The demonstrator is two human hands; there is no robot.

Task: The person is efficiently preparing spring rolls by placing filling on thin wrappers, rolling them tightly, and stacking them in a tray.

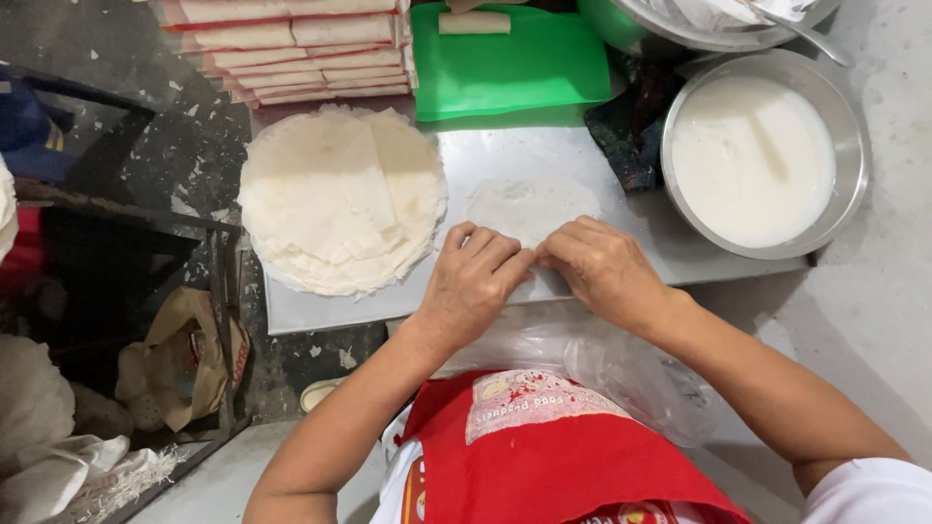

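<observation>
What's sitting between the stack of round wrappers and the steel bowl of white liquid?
In the head view, a single wrapper lies between the wrapper stack and the bowl, on the metal tray.

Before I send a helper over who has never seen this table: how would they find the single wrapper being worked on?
Start at the metal tray in the middle of the view. On it, right of the tall stack of round wrappers, lies one thin pale wrapper. Unlike the stack, it is a lone sheet, with the left hand and right hand pressing on its near edge.
</observation>
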